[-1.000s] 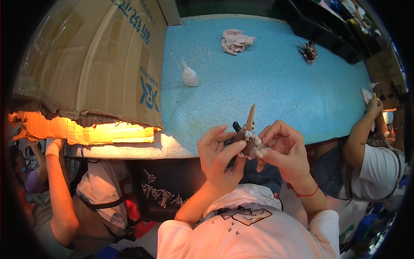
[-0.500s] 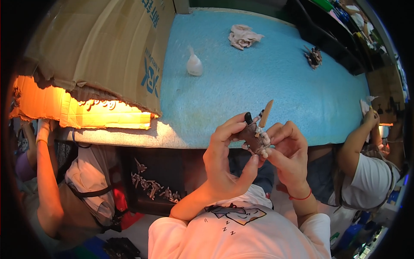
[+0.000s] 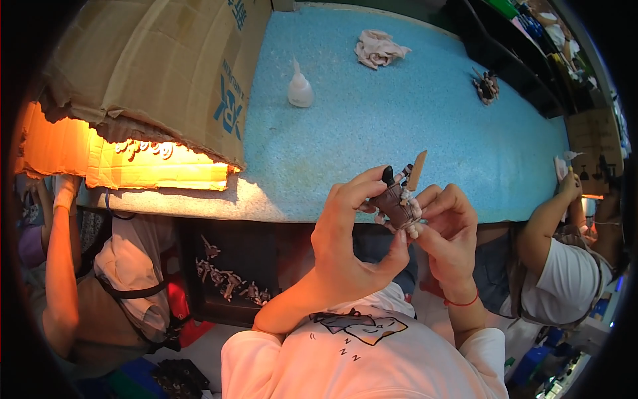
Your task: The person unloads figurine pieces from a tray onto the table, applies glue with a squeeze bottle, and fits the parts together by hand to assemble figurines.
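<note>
Between my hands, just over the table's near edge, is a small figurine [image 3: 397, 207] with a brown body, pale limbs, a black top part and a tan blade-shaped piece sticking up. My left hand [image 3: 355, 229] grips it from the left, index finger at the black part and thumb at the lower end. From the right, my right hand [image 3: 448, 226] pinches the pale parts at its side between thumb and fingers. The fingertips cover some of the figurine's small details.
On the blue table [image 3: 332, 153] are a white squeeze bottle [image 3: 300, 90], a crumpled cloth [image 3: 379, 50] and another figurine [image 3: 486, 87]. A cardboard box [image 3: 153, 80], lit inside, stands left. A black tray [image 3: 226, 306] holds several figurines. People work at both sides.
The figurine has turned slightly in my fingers, showing more of its brown body. Both hands keep their hold. The whole view has shifted a little.
</note>
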`<action>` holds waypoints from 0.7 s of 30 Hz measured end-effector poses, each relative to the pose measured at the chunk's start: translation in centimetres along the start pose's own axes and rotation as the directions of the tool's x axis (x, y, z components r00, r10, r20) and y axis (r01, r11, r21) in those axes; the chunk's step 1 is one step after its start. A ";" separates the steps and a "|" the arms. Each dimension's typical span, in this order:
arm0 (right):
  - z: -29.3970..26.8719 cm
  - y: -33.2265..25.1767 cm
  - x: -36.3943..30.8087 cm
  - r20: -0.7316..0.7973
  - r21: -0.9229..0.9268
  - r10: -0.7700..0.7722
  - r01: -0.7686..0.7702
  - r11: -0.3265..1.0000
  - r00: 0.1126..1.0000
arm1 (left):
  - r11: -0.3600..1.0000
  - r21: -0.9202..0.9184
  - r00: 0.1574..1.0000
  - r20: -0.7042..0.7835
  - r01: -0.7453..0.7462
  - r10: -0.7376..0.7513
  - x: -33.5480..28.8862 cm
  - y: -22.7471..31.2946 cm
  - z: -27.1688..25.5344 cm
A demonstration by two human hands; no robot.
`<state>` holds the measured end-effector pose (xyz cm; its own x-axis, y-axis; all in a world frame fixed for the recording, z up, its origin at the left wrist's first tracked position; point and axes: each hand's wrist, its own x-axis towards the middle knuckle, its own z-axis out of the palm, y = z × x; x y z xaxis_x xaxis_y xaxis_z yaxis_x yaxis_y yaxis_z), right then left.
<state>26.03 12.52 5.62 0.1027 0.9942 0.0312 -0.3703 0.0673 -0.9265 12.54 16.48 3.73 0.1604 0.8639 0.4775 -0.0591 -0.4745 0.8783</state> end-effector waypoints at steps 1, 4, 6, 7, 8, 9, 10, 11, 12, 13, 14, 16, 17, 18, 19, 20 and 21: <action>0.0 0.1 0.0 0.001 0.004 0.007 -0.007 1.000 1.000 | 1.000 -0.001 1.000 -0.001 0.001 -0.001 0.0 0.0 0.0; -0.2 0.1 0.0 0.016 -0.033 0.015 -0.014 0.999 1.000 | 0.999 -0.036 1.000 0.002 0.031 -0.031 0.1 -0.1 0.2; -0.5 -0.2 0.0 0.030 -0.074 0.016 -0.014 0.997 0.999 | 0.997 -0.062 0.999 0.011 0.038 -0.038 0.2 -0.2 0.3; -0.7 -0.6 0.0 0.053 -0.122 0.021 -0.014 0.992 0.998 | 0.997 -0.064 0.999 0.012 0.038 -0.037 0.2 -0.1 0.3; -0.9 -1.0 -0.1 0.075 -0.169 0.026 -0.013 0.985 0.997 | 0.995 -0.080 0.998 0.027 0.055 -0.053 0.1 0.1 0.3; -1.1 -1.5 -0.1 0.071 -0.172 0.025 -0.012 0.985 0.997 | 0.993 -0.097 0.997 0.045 0.073 -0.069 0.1 0.2 0.3; -1.3 -2.0 -0.1 0.042 -0.272 -0.024 0.035 0.962 0.999 | 0.992 -0.102 0.997 0.049 0.073 -0.068 0.0 0.2 0.3; -1.4 -2.5 -0.1 0.018 -0.369 -0.076 0.077 0.926 0.997 | 0.993 -0.097 0.996 0.057 0.075 -0.069 0.0 0.3 0.2; -1.2 -2.9 -0.1 0.010 -0.373 -0.079 0.077 0.924 0.997 | 0.993 -0.093 0.995 0.068 0.077 -0.071 0.0 0.3 0.2; -1.0 -3.3 0.1 0.034 -0.438 -0.118 0.121 0.891 0.992 | 0.992 -0.100 0.995 0.075 0.077 -0.069 0.0 0.4 0.2; -0.9 -3.6 0.2 0.060 -0.498 -0.155 0.164 0.851 0.986 | 0.993 -0.100 0.995 0.087 0.064 -0.056 0.0 0.4 0.3; -0.8 -3.9 0.6 0.114 -0.552 -0.142 0.181 0.814 0.983 | 0.994 -0.097 0.994 0.098 0.051 -0.041 0.1 0.6 0.2; -0.8 -4.1 0.7 0.170 -0.600 -0.122 0.201 0.775 0.978 | 0.996 -0.077 0.992 0.118 0.048 -0.039 0.0 0.7 0.1; -1.0 -4.2 0.9 0.167 -0.601 -0.124 0.200 0.774 0.978 | 0.997 -0.057 0.990 0.138 0.045 -0.037 0.0 0.7 0.1; -1.1 -4.4 1.1 0.227 -0.616 -0.115 0.234 0.752 0.967 | 0.997 -0.059 0.989 0.141 0.045 -0.036 0.0 0.8 0.1; -1.2 -4.5 1.2 0.285 -0.628 -0.103 0.267 0.731 0.953 | 0.997 -0.045 0.983 0.176 0.066 -0.057 0.0 1.0 0.0; -1.3 -4.8 1.1 0.283 -0.628 -0.104 0.267 0.731 0.953 | 0.996 -0.029 0.974 0.210 0.088 -0.080 0.0 1.1 0.0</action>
<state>29.11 13.19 9.56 -0.1248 0.9645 0.2326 0.3367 0.2617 -0.9045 12.47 15.90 4.70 0.3679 0.8441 0.3901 -0.0732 -0.3919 0.9171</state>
